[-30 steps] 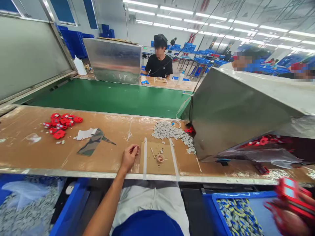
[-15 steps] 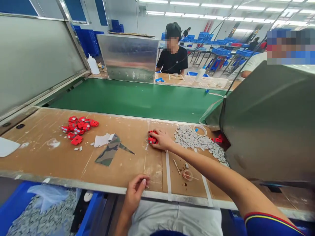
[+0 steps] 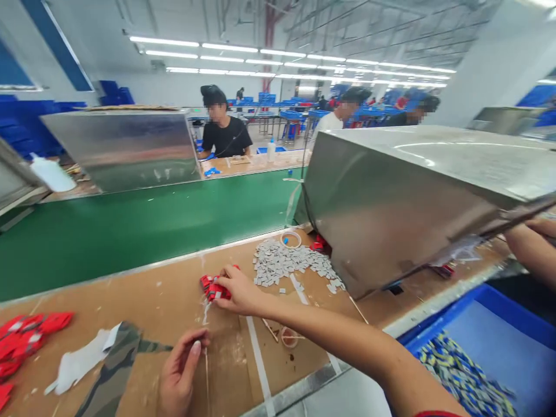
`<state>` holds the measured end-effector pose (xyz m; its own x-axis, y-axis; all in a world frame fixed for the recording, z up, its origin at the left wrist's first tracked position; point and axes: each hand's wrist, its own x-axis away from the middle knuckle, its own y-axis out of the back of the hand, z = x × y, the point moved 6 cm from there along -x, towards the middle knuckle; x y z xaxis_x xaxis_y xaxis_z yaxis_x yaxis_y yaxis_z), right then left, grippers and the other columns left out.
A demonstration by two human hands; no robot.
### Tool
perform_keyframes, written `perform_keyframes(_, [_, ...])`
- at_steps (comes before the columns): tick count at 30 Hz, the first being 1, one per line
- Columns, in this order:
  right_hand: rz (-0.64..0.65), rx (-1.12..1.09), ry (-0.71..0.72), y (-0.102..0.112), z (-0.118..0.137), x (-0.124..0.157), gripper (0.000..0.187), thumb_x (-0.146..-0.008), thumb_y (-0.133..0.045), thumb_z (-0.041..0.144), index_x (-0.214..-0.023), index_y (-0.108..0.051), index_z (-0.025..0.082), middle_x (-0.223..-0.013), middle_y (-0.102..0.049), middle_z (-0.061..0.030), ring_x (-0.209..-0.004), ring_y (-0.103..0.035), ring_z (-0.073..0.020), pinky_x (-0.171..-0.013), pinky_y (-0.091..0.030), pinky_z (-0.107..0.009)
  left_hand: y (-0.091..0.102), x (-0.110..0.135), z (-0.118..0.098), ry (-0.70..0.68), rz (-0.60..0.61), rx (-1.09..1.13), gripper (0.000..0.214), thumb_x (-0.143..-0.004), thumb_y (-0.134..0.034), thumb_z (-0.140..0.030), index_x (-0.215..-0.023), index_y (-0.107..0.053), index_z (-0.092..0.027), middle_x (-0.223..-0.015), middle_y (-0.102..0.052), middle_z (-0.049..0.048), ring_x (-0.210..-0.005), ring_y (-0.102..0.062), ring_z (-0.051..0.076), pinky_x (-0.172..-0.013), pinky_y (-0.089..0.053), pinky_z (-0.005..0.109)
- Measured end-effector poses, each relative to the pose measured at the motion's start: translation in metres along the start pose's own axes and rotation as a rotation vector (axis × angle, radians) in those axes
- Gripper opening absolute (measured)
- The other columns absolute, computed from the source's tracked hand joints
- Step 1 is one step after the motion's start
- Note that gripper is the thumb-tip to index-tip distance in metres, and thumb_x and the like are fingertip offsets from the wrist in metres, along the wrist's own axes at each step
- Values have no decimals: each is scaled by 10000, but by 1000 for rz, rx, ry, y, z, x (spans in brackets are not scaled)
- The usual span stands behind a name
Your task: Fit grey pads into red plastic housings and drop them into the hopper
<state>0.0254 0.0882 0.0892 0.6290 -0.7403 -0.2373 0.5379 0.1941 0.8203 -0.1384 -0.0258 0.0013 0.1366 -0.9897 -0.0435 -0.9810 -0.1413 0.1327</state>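
Note:
My right hand (image 3: pixel 237 289) reaches across the bench with its fingers bent down over a small cluster of red plastic parts (image 3: pixel 209 288). Its fingers and palm hide some of these parts. Lower and to the left, my left hand (image 3: pixel 180 370) is held just above the bench, fingers curled and thumb close to the forefinger. Whatever is between them, if anything, I cannot make out. A camouflage cloth strip (image 3: pixel 115 368) and a torn white sheet (image 3: pixel 80 359) lie left of it. More red parts (image 3: pixel 30 336) are heaped at the far left.
Many small grey tiles (image 3: pixel 278 263) are spread right of my right hand, with a tape ring (image 3: pixel 291 239) behind. A shallow dish (image 3: pixel 289 337) with a stick is nearer. A green belt (image 3: pixel 143 223) runs behind, and a metal hood (image 3: pixel 391 202) stands on the right. Other people sit opposite.
My view has swung to the right, bringing in more of the metal hood and a blue bin. My right hand stays over the red parts; my left hand is now further over the bench.

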Motion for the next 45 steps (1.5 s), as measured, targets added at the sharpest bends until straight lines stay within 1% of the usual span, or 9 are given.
perform_keyframes(3, [138,-412,-72,27,-8,21,224,-874,-650,350,-931,-697,138,-755,-547,3,-712,-493,-144,-675,-400,-255,-36,-26,-33,-197,105,-144,633,-841,-668,-488,-1413,-481,-294,-1441,-541,120,-1130,-652,278,-942,-578,401])
perform_keyframes(6, [278,-796,-104,46,-18,50,278,-850,-663,342,-1038,-672,138,-761,-587,22,-693,-511,-120,-651,-394,-233,-84,-40,-69,-396,275,-223,602,-879,-642,-418,-1442,-461,-304,-1510,-479,115,-1314,-546,292,-1087,-482,446])
perform_keyframes(14, [75,-1158,-438,30,-85,85,599,-698,-699,720,-864,-659,145,-767,-648,-31,-675,-579,-136,-651,-466,-263,-154,-72,-83,-407,403,-280,481,-835,-659,-490,-1225,-674,-207,-1255,-697,129,-1157,-636,299,-1027,-491,407])
perform_keyframes(18, [57,-1078,-476,21,-115,100,648,-734,-590,802,-799,-627,158,-676,-598,-15,-576,-519,-127,-555,-418,-248,-160,-80,-57,-211,296,-285,365,-768,-693,-518,-897,-741,-180,-797,-740,64,-737,-649,223,-710,-516,291])
perform_keyframes(21, [7,-963,-448,46,-132,117,513,-795,-654,676,-824,-631,165,-680,-568,4,-617,-504,-129,-580,-394,-243,-161,-80,-36,-35,272,-154,357,-724,-708,-503,-804,-708,-156,-653,-667,22,-591,-562,167,-571,-452,249])
perform_keyframes(24, [176,-823,-318,70,-124,136,399,-883,-628,552,-1032,-670,185,-757,-583,4,-691,-523,-140,-641,-412,-256,-163,-78,-21,91,305,-25,345,-712,-711,-466,-840,-689,-146,-636,-648,3,-545,-536,146,-523,-434,235])
perform_keyframes(30, [582,-694,-249,62,-83,165,509,-815,-767,428,-1261,-602,245,-835,-639,11,-693,-561,-135,-610,-423,-246,-164,-78,-20,28,342,-64,388,-695,-779,-366,-1016,-707,-160,-894,-740,43,-830,-676,216,-765,-533,298])
perform_keyframes(36, [661,-600,-189,47,-64,159,184,-925,-651,369,-1019,-674,212,-754,-638,8,-647,-564,-132,-582,-421,-239,-169,-78,-19,18,422,11,350,-741,-750,-320,-1028,-664,-138,-863,-712,31,-776,-660,170,-741,-518,277])
perform_keyframes(45, [736,-309,-129,53,-47,173,146,-862,-722,187,-976,-630,186,-765,-636,19,-636,-533,-115,-577,-336,-227,-172,-77,-28,-18,433,-54,263,-767,-729,-279,-990,-664,-156,-853,-719,32,-759,-642,160,-702,-501,263])
